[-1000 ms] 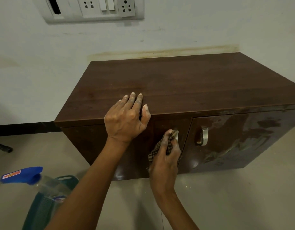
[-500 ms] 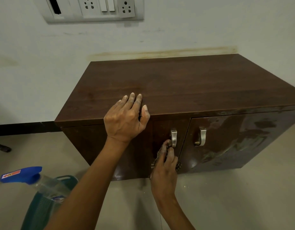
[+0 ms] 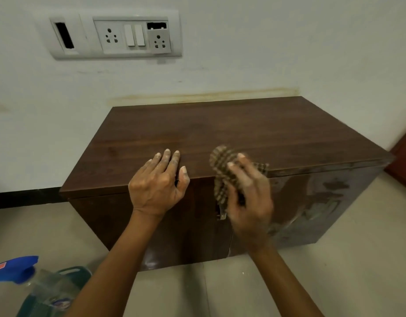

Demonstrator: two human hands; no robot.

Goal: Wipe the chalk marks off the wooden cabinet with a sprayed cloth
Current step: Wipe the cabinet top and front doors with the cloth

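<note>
Dark brown cabinet (image 3: 231, 133), brown checked cloth (image 3: 222, 170), blue-capped spray bottle (image 3: 16, 269).

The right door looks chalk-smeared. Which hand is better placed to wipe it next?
Right. The right hand grips the cloth at the cabinet front edge, beside the smeared door. The left hand rests flat on the top, holding nothing.

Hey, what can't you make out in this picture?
Head view:
- Motion-blurred: right hand and cloth; cloth's contact with the cabinet unclear.
- Mostly hidden behind the right hand: door handle.
- Cut off by the left and bottom edges: spray bottle; label unreadable.
</note>
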